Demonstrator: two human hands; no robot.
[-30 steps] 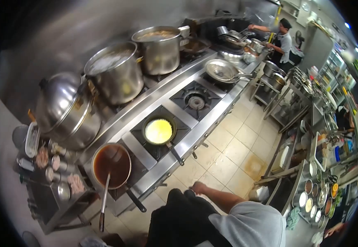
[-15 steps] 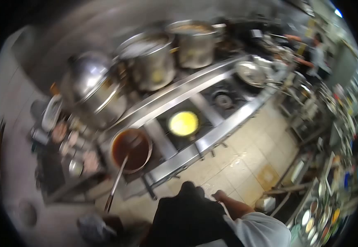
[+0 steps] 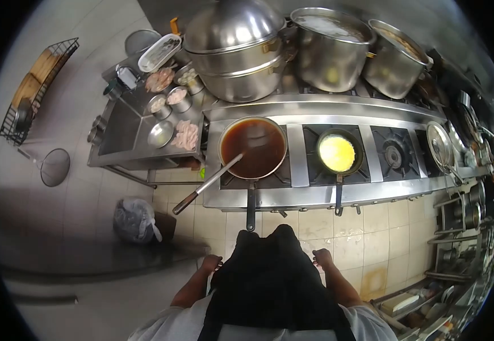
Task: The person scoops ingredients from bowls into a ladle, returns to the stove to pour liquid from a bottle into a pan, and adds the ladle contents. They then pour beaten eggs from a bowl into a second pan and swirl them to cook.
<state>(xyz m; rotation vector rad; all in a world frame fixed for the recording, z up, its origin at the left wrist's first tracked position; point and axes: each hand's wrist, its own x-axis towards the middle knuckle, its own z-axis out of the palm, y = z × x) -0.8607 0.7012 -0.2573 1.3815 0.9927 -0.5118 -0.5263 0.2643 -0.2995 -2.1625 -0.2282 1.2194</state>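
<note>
My left hand (image 3: 212, 263) hangs beside the black apron (image 3: 275, 278), its fingers curled; whether anything is in them is too small to tell. On the apron's other side is my right hand (image 3: 322, 257), also curled. Neither hand touches the stove (image 3: 300, 156). Ahead, a wide pan of dark red-brown liquid (image 3: 264, 150) sits on the left burner with a ladle (image 3: 207, 184) leaning over its rim. A smaller pan (image 3: 339, 179) on the burner to its right holds a bright yellow round of food (image 3: 336, 152).
Behind the burners stand a domed steamer (image 3: 235, 62) and two tall pots (image 3: 332, 62). At left, a sink counter (image 3: 123, 128) bears bowls and raw meat (image 3: 184, 135). A bagged bin (image 3: 134, 220) stands on the floor; shelves (image 3: 454, 227) line the right.
The view has turned toward the left, so the stove now lies more level across it. My left hand has come into view.
</note>
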